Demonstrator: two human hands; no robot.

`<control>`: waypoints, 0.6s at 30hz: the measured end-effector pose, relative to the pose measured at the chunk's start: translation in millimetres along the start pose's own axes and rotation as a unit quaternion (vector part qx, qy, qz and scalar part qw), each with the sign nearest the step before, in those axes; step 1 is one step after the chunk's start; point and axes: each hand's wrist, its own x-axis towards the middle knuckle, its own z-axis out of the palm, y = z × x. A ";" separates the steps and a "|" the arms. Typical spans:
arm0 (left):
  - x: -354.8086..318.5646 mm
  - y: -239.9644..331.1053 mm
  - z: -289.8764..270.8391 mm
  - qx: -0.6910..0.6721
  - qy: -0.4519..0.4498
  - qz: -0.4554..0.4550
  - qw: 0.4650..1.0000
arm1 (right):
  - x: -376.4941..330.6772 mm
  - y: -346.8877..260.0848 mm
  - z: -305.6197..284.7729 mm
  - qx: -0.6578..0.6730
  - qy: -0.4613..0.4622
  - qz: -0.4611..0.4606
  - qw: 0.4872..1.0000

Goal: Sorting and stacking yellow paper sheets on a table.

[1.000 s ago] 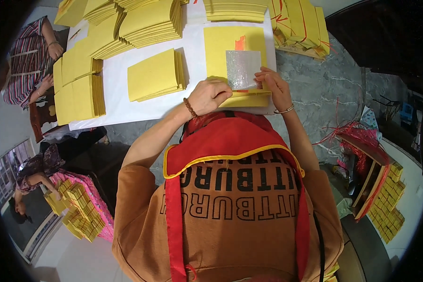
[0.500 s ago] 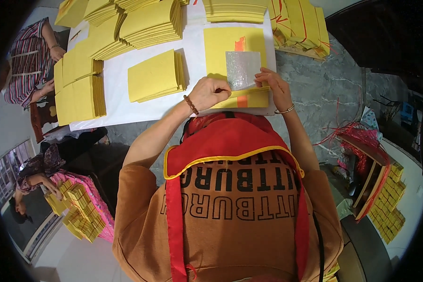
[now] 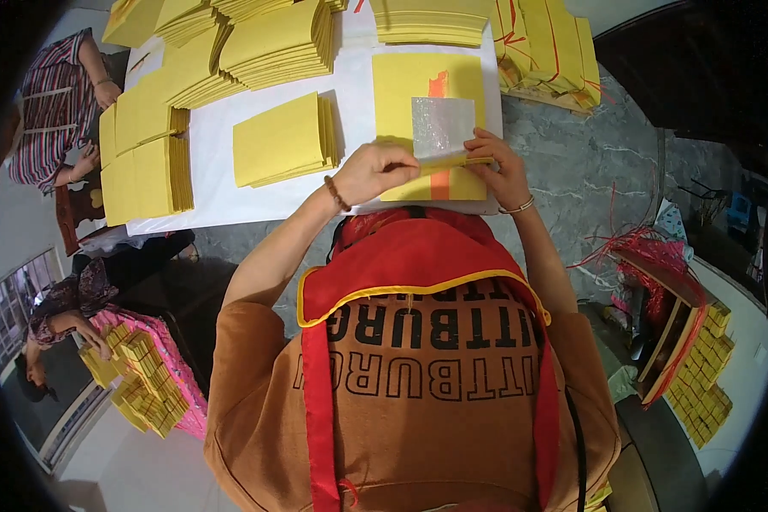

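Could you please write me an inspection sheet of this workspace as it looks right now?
Surface: white table, bare in patches.
Job's things: yellow sheet with orange strip and silver foil square.
Clutter: yellow paper stacks across the table.
Hands: left hand and right hand both pinch the sheet's folded near edge.
Cables: nothing seen; red string on the floor.
Surroundings: grey marble floor; other people at left.

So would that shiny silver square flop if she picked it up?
Probably. The silver foil square looks very thin and crinkly, so likely floppy, light and easy to tear. Her left hand and right hand are bending the yellow sheet under it easily.
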 end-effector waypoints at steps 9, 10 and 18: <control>-3.0 -16.6 -5.5 0.374 0.162 0.286 0.867 | 0.9 12.4 1.6 0.130 0.028 -0.020 0.991; -3.5 -13.3 -4.4 0.356 0.173 0.289 0.872 | 2.2 7.7 -2.7 0.078 0.028 -0.055 0.995; -30.3 -18.1 9.9 0.370 0.100 0.310 0.870 | -16.8 -34.1 -12.7 -0.193 -0.093 -0.160 0.964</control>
